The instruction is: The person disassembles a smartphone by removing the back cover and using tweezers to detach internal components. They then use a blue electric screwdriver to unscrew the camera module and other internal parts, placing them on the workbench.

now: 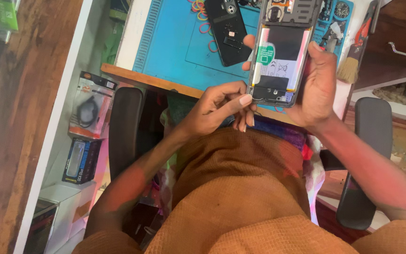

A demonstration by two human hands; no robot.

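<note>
My right hand (316,87) grips an opened phone (280,51) with its back removed, showing the battery and circuit parts. It is held upright over my lap, at the desk's front edge. My left hand (214,108) is curled with thumb and fingertips pinched at the phone's lower left corner; whether something small sits between them is hidden. The phone's black back cover (226,30) lies on the blue work mat (175,47).
Coloured rubber bands (203,19) lie on the mat near the cover. A brush (353,61) rests at the mat's right edge beside a parts tray (334,19). Chair armrests (125,127) flank me. Packaged items (90,106) lie on the floor at left.
</note>
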